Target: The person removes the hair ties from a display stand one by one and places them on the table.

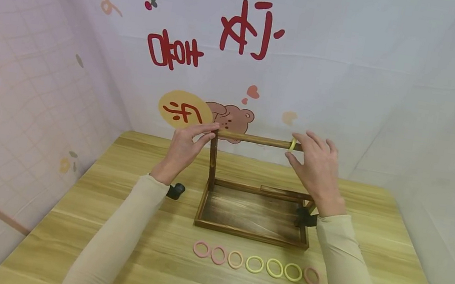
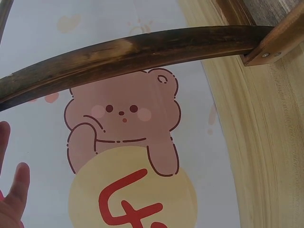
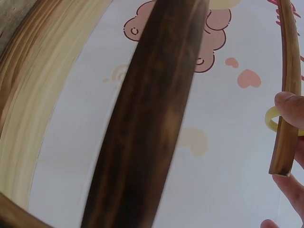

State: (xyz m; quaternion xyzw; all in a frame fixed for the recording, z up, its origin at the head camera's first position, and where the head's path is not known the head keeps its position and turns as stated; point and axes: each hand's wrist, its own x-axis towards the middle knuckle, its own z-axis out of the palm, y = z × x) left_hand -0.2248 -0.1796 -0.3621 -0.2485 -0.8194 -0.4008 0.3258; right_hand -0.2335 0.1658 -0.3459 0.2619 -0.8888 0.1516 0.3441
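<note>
A dark wooden rack (image 1: 253, 235) stands on the table, with a flat base, a left upright post (image 1: 212, 162) and a horizontal bar (image 1: 254, 139) on top. My left hand (image 1: 184, 147) pinches the rack's upper left corner between thumb and forefinger; in the left wrist view only straight fingers (image 2: 18, 192) show at the edge. Near the bar's right end, my right hand (image 1: 317, 166) holds a yellow ring (image 1: 292, 145) between thumb and fingers. The right wrist view shows this ring (image 3: 270, 118) around the bar, close to its free end.
Several loose rings lie in a row in front of the rack, including a pink ring (image 1: 201, 248), an orange ring (image 1: 235, 260) and a yellow ring (image 1: 254, 264). Behind the table (image 1: 139, 247) hangs a white printed cloth (image 1: 331, 79). A second wooden piece (image 3: 147, 114) crosses the right wrist view.
</note>
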